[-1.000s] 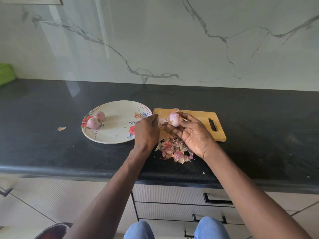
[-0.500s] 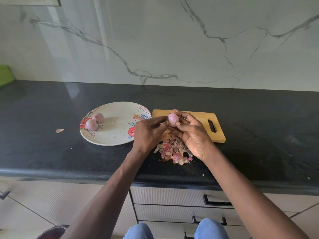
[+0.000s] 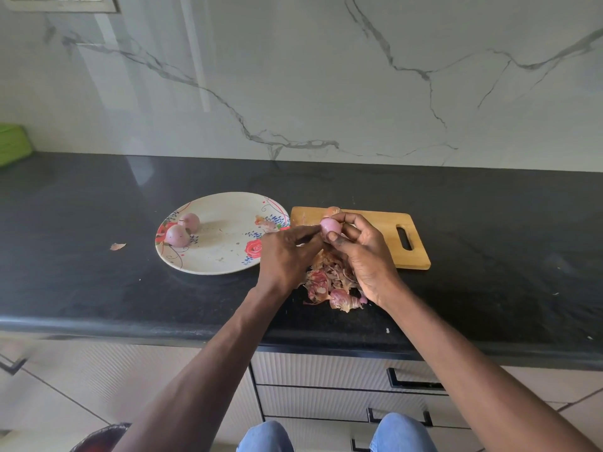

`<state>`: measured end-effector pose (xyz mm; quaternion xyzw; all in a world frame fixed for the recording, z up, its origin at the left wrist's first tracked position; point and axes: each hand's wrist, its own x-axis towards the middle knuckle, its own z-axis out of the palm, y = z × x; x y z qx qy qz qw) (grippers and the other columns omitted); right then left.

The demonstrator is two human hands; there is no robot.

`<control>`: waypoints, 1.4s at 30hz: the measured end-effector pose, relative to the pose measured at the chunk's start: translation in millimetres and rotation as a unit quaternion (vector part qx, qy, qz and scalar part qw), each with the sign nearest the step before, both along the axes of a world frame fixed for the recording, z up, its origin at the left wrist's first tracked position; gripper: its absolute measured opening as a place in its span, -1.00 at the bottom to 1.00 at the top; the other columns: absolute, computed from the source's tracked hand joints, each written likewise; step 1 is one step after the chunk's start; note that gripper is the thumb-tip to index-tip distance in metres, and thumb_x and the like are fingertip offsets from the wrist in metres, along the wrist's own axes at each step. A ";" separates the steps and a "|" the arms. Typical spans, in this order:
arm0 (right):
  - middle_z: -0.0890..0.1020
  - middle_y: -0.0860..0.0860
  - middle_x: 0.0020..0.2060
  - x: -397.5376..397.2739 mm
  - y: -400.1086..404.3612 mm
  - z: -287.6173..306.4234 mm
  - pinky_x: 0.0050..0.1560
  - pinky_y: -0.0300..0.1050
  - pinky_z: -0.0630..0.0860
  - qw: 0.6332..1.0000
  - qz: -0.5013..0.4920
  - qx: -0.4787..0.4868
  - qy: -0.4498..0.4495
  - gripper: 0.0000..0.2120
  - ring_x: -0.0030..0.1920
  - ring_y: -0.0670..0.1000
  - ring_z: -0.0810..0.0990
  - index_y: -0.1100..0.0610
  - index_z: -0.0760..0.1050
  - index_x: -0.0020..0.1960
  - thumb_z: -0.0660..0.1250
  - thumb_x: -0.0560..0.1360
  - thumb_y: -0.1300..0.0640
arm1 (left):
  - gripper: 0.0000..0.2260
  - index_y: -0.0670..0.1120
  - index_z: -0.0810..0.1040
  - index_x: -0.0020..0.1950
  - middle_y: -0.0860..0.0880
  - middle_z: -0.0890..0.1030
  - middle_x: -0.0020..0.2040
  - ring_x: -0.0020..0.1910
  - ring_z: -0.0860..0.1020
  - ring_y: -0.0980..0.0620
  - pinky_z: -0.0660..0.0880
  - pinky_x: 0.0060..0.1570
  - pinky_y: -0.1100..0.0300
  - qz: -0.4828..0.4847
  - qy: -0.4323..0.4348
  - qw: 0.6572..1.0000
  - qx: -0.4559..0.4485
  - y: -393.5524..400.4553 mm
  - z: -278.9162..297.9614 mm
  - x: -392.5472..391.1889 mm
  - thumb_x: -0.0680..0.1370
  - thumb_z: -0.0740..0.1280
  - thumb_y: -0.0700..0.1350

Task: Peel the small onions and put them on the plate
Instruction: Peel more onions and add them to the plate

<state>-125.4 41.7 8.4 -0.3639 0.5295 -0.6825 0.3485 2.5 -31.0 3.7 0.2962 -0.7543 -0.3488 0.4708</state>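
Above the peel pile (image 3: 329, 285), both grips pinch one onion (image 3: 330, 225), plate (image 3: 208, 265) beside, seemingly untouched.

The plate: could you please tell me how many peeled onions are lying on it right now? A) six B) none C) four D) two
D: two peeled onions lie side by side near the left rim of the plate, while a third onion is held in the right hand above the cutting board, with the left hand pinching at it.
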 end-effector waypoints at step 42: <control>0.71 0.16 0.01 -2.4 1.6 10.1 -0.04 -0.14 0.63 0.984 0.012 -0.028 -0.173 -0.54 -0.02 0.07 0.68 0.28 0.59 0.20 0.50 0.30 0.28 | -0.72 -0.14 0.65 0.28 -0.05 0.70 0.15 0.03 0.70 -0.01 0.63 0.09 0.08 0.031 0.022 0.998 0.043 0.7 7.1 -0.4 0.59 0.31 -0.17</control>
